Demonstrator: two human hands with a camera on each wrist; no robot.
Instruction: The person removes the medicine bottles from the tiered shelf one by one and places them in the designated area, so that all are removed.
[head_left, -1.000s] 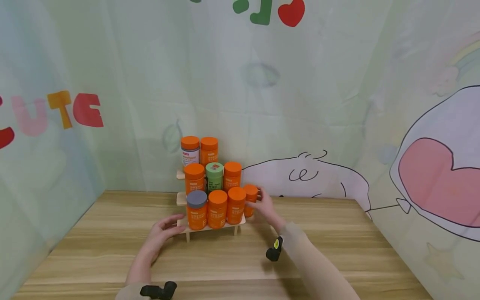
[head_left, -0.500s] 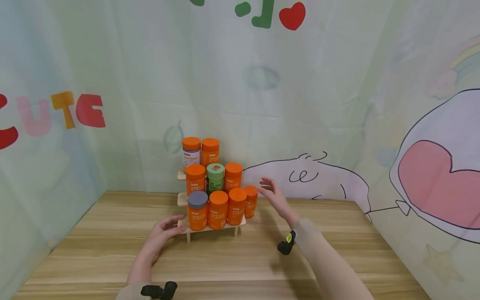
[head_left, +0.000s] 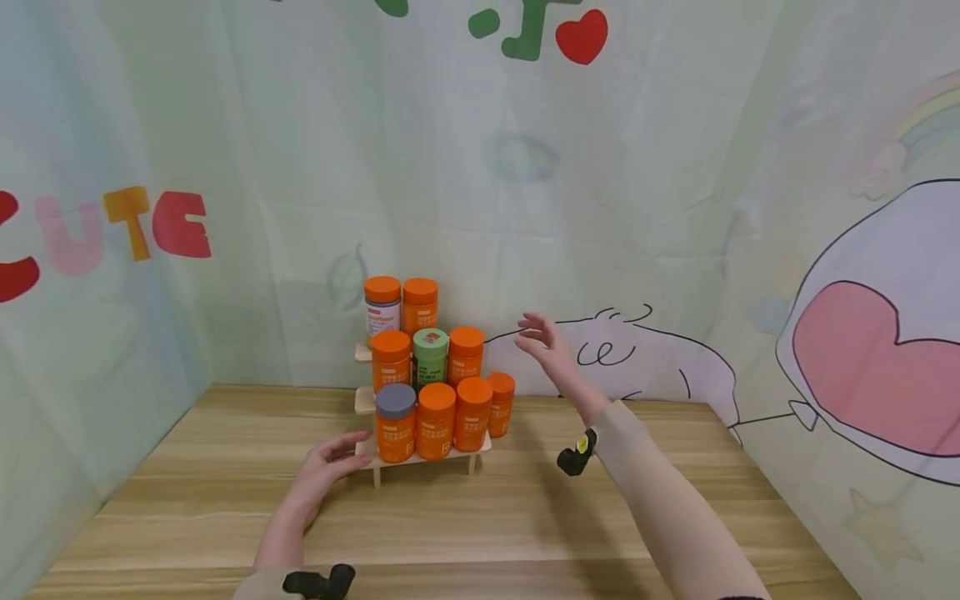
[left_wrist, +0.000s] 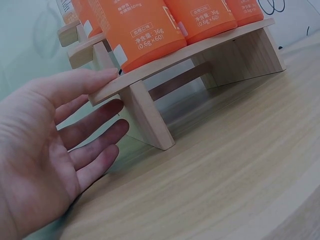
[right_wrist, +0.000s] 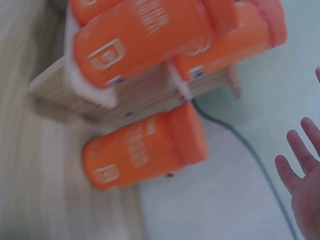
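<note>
My left hand (head_left: 324, 468) is at the near left end of a stepped wooden display rack (head_left: 363, 398). In the left wrist view its thumb (left_wrist: 82, 82) lies on the bottom tier's board, with the other fingers beneath, by the rack's leg (left_wrist: 147, 115). On the tiers stand several orange jars (head_left: 437, 429), a grey-lidded jar (head_left: 396, 433), a green jar (head_left: 431, 358) and a white-labelled jar (head_left: 383, 315). One orange jar (head_left: 501, 406) stands on the table at the rack's right side. My right hand (head_left: 553, 352) is raised in the air, right of the rack, fingers spread, holding nothing.
The rack stands on a wood-grain table (head_left: 465, 533), toward its back edge. A printed cloth backdrop (head_left: 480, 208) hangs close behind, and more cloth closes off the left and right sides. A dark line drawn on the cloth runs past the jar in the right wrist view.
My right hand has let go of the orange jar beside the rack and moved up and away from it. That jar stays standing. The left hand has kept its place on the rack.
</note>
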